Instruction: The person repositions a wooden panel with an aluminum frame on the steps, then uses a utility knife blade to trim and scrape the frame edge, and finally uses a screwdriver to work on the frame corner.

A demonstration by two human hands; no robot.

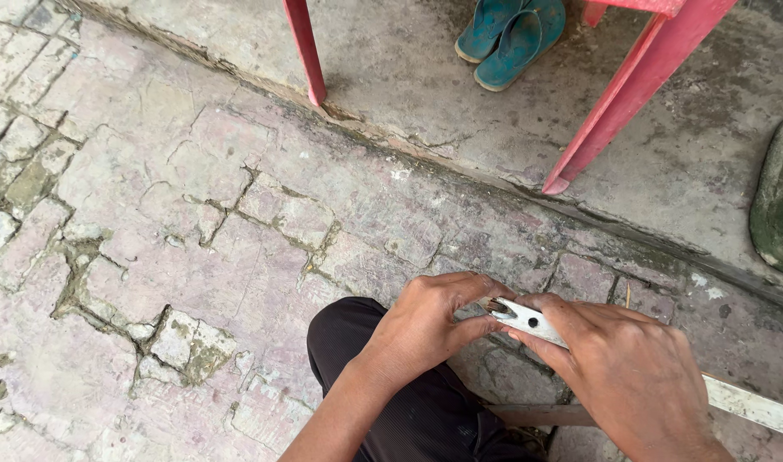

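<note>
The ground is old paving of pale pink and grey bricks (152,214), cracked and uneven, with dirt and a little moss in the joints; several bricks at the left of the frame are broken or sunk. Across the upper part a raised concrete step (425,77) runs diagonally from upper left to right, stained and rough, its edge crumbling where it meets the bricks. On the step stand two red legs (306,51) of a piece of furniture, and between them at the top edge lies a pair of teal sandals (511,30). A dark green rounded object (780,197) is cut off at the right edge.

In the lower middle, over a knee in dark trousers (391,385), the left hand (425,329) and right hand (626,376) meet on a white metal strip (528,321) with a hole near its end. The right hand's grip is closed around the strip, which runs on to the lower right corner. The left hand's fingers curl close at the strip's tip; whether they pinch it cannot be told. A wooden stick (537,415) lies beneath on the bricks.
</note>
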